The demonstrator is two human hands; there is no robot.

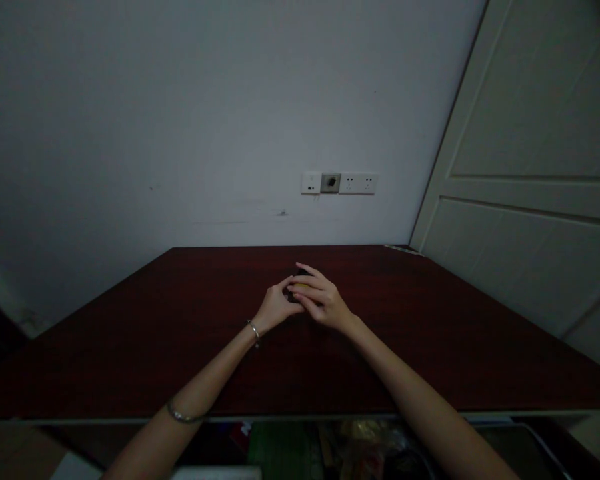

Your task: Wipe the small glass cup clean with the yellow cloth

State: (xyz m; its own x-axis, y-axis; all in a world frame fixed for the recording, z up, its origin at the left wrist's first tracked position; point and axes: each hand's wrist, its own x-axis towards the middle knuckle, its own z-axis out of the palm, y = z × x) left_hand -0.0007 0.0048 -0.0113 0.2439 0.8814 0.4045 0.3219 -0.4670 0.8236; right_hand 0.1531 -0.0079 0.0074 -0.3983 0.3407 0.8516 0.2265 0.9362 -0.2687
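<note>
I see the left hand [275, 308] and right hand [324, 301] meeting on the dark red table [130, 347], fingers closed on a small object [301, 287], mostly hidden. Bracelets [253, 328] ring the left arm. Wall sockets [339, 183] sit behind, with a door [530, 167] on the right.

Head camera looks down across the table [180, 347] at left hand [275, 308] and right hand [324, 301].

arms stretched forward, left hand [275, 308] and right hand [321, 299] meeting (fingertips touching)
</note>
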